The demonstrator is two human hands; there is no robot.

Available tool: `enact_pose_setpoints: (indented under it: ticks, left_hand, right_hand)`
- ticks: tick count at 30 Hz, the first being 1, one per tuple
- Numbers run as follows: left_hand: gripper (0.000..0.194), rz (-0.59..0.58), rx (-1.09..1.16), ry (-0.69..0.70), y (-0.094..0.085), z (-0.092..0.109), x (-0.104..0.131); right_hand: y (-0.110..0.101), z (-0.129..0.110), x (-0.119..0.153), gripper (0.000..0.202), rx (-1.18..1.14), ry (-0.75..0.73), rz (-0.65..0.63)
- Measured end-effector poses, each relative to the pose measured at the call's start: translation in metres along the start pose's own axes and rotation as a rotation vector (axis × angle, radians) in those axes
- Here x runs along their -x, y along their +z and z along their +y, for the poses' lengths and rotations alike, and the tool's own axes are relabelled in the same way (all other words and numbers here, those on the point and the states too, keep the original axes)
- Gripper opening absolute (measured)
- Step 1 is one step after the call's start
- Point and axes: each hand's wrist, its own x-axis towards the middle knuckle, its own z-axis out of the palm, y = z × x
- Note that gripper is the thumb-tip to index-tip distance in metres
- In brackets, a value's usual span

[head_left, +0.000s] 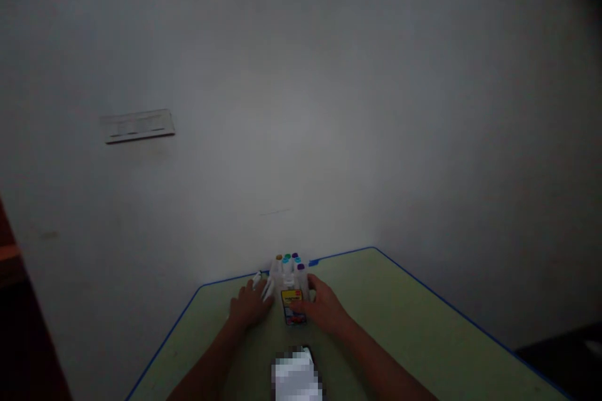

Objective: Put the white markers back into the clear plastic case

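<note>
At the far middle of the table stands a clear plastic marker pack [292, 312] with a yellow and dark label on its front. Several white markers [286, 268] with orange, green, blue and purple caps stand upright in it. My right hand [324, 307] is closed around the pack's right side, thumb across the label. Left of the pack, my left hand [250, 306] has its fingers curled at a white marker [268, 289], which sits tilted by the thumb. Another white marker [256, 278] shows beyond the fingers. Dim light blurs the fine detail of the left fingertips.
The pale green table [395, 326] has blue tape [423, 285] along its edges and meets a grey wall [291, 106] at the back. A phone-like object [296, 376], pixelated, lies near me. A switch plate [138, 126] is on the wall.
</note>
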Motion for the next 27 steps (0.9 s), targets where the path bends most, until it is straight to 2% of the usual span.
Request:
enact_pose_setpoints:
  ticks: [4,9,13,16,20,23,27]
  left_hand:
    - [0.056,-0.049,-0.027,0.038,-0.004,0.007,0.022]
    - [0.062,-0.107,-0.056,-0.049,-0.027,-0.005,0.064]
    - [0.069,-0.175,0.089,-0.052,-0.038,-0.017,0.085]
    - [0.064,-0.153,0.209,-0.033,-0.031,-0.024,0.090]
    - [0.065,-0.066,0.243,-0.048,-0.018,-0.025,0.085]
    - [0.067,-0.091,0.255,-0.034,-0.020,-0.025,0.077]
    - [0.054,-0.111,0.270,-0.022,-0.028,-0.030,0.072]
  right_hand:
    - [-0.002,-0.004,0.001,0.046,0.051,0.007,-0.001]
    - [-0.003,-0.004,0.002,0.045,0.080,0.027,0.006]
    - [-0.003,-0.004,0.003,0.045,0.050,0.019,-0.011]
    - [-0.003,-0.005,0.004,0.044,0.001,0.005,-0.026]
    - [-0.001,-0.006,0.006,0.043,-0.045,0.002,-0.029]
    - [0.001,-0.003,0.006,0.043,-0.051,0.008,-0.013]
    - [0.004,-0.001,0.006,0.043,-0.049,0.024,-0.023]
